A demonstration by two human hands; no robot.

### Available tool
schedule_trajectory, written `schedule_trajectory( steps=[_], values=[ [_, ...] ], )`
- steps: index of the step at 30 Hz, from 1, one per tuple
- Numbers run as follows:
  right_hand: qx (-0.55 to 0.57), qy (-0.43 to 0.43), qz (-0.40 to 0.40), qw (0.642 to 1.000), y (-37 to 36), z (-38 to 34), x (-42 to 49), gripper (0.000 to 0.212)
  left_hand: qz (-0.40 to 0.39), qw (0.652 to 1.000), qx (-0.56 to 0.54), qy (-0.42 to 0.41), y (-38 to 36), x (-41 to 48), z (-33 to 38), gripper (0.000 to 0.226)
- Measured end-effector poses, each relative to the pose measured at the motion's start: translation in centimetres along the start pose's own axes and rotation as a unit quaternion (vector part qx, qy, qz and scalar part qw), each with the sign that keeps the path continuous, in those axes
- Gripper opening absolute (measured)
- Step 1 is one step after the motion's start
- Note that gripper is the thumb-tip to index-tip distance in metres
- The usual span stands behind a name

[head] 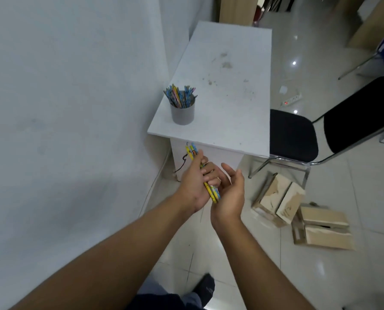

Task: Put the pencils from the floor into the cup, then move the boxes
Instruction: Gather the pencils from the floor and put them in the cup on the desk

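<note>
Pencil step: left hand (194,183) grasps the pencils (213,193) at frame centre (right hand (230,194) relaxed, empty, beside them); next, lift them into the cup (183,115) above.

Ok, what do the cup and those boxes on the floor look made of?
The cup: matte grey, smooth wall, likely plastic, though painted metal is possible. The boxes: brown cardboard, dull, with torn, pale ragged flaps.
</note>
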State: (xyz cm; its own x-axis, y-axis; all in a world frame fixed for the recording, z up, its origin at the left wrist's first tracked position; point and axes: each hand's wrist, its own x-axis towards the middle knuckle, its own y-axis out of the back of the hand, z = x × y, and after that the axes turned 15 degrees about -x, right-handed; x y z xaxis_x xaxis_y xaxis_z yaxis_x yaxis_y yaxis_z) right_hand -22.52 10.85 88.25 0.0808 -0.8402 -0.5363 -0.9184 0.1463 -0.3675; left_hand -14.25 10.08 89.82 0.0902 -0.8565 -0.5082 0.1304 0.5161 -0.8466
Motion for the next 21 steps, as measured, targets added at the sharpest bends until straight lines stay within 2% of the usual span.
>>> schedule_trajectory(
  steps=[3,5,8,11,13,17,21],
  values=[
    [-0.084,-0.012,0.002,0.996,-0.3,-2.2,0.4,0.036,0.032,0.997,0.017,-0.063,-1.7,-0.8,-0.3,0.043],
    [-0.186,-0.057,-0.027,0.981,-0.5,-3.1,0.7,0.033,0.063,0.99,0.068,-0.105,-2.2,-0.9,0.3,0.042],
    [-0.319,-0.111,-0.084,0.938,-1.1,-3.8,0.8,0.034,0.118,0.956,0.215,-0.158,-2.0,-0.4,1.6,0.042],
    [-0.367,-0.094,-0.096,0.921,-2.4,-4.0,2.2,0.033,0.106,0.918,0.332,-0.19,-1.9,1.3,3.4,0.044],
    [-0.39,-0.069,-0.097,0.913,-3.3,-3.9,3.8,0.028,0.091,0.901,0.388,-0.169,-1.9,2.8,4.9,0.043],
    [-0.406,-0.03,-0.068,0.911,-5.1,-4.5,8.4,0.037,0.034,0.914,0.396,-0.082,-1.9,6.8,8.9,0.034],
    [-0.411,-0.007,-0.031,0.911,-7.4,-5.8,13.8,0.042,-0.01,0.91,0.412,-0.046,-3.4,10.7,13.1,0.027]
  ],
)
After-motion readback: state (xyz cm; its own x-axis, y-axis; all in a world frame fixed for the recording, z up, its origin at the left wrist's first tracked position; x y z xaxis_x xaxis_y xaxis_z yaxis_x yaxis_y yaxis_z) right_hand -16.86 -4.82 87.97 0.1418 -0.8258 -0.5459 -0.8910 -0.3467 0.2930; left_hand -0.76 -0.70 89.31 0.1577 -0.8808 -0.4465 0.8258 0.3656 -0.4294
